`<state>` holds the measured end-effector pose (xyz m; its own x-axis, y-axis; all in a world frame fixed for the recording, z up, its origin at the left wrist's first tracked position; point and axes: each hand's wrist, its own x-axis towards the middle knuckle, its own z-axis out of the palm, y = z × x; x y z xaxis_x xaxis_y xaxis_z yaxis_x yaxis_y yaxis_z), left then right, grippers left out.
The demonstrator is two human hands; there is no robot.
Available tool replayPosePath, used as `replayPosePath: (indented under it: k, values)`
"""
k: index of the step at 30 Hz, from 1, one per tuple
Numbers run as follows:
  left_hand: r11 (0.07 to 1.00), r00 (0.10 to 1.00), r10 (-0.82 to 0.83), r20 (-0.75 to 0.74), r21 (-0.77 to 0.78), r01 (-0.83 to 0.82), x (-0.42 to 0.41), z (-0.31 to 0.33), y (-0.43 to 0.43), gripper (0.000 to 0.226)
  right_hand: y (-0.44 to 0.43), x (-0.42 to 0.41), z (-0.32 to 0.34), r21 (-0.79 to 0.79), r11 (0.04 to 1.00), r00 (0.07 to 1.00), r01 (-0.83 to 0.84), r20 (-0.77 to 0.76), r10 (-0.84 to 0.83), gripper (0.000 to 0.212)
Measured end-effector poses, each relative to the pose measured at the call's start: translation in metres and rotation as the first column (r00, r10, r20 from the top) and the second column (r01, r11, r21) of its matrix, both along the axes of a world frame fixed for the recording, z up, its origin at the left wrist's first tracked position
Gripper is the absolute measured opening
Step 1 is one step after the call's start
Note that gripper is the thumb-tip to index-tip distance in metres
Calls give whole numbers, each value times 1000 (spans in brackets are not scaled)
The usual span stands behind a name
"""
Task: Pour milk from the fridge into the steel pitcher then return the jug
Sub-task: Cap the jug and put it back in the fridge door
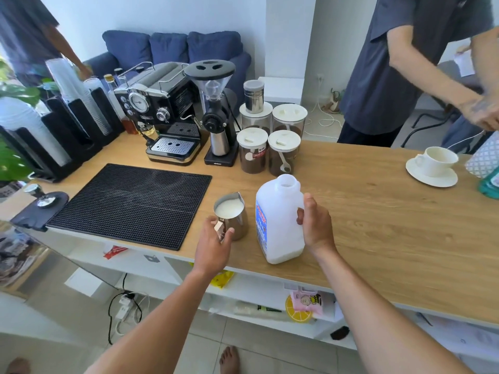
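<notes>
Milk is sitting in the steel pitcher, nearly to the rim; pouring appears done. The right hand is gripping the milk jug by its handle, fingers threaded through the handle opening, thumb up along the jug's side. Jug is standing upright on the wooden counter, long axis vertical, mouth uncapped and facing up, only a shallow layer of milk showing at its base. No cap visible in this view.

The left hand is closing around the pitcher's handle; the pitcher stands just beyond its fingertips and just left of the jug, apparently not touching it.

Judgement: the jug's body is lying directly to the left of the right hand's palm, so the right hand is placed to lift it straight up for the return to the fridge, which is out of view. An open mouth means it should be kept vertical.
</notes>
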<state>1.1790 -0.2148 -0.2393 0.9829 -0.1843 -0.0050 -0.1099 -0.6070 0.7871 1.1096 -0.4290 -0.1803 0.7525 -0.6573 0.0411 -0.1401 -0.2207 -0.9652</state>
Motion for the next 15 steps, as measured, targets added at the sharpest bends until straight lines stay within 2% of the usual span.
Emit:
replayPosePath:
  k: [4,7,8,10,12,15]
  values:
    - [996,978,47,205,67,-62,-12,23,-12,64,-6,-9,-9,-6,1000,1000,8,9,-8,62]
    - [988,960,-82,266,-103,113,-23,47,-30,64,-15,-23,-26,2,979,979,203,23,-203,60]
    - [968,959,-155,237,-156,195,-26,55,-37,71,-21,-29,-36,-45,964,965,261,-28,-262,55]
    - [930,948,-266,176,-213,301,-31,65,-50,92,-34,-42,-53,-177,951,932,255,-219,-290,43]
    - [915,940,-313,133,-224,336,-33,70,-63,106,-43,-53,-65,-251,957,885,146,-400,-240,39]
    - [919,939,-321,122,-199,340,-32,69,-79,120,-49,-68,-74,-273,962,808,0,-567,-161,49]
